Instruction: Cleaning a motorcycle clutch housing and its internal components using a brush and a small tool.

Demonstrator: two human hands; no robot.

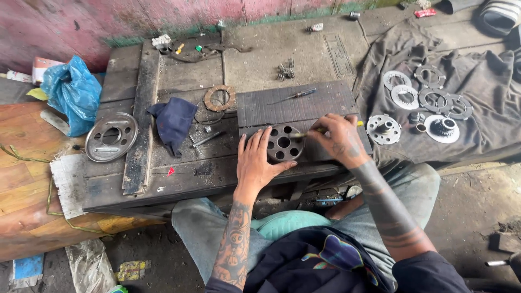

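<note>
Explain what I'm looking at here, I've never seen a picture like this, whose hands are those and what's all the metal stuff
This is one picture from a camera worn on a person's head, looking down at their own two bare hands and lap. There is no machine. The person sits at a low, dark wooden bench.

The left hand rests against a round metal hub with holes, steadying it on the bench. The right hand holds a thin yellow-handled tool, its tip at the hub.

Also on the bench: a round metal plate at the left, a dark blue rag, a brownish ring, a screwdriver and a few small springs. A blue plastic bag sits at the far left. On the right, a grey cloth carries several toothed discs and rings.
</note>
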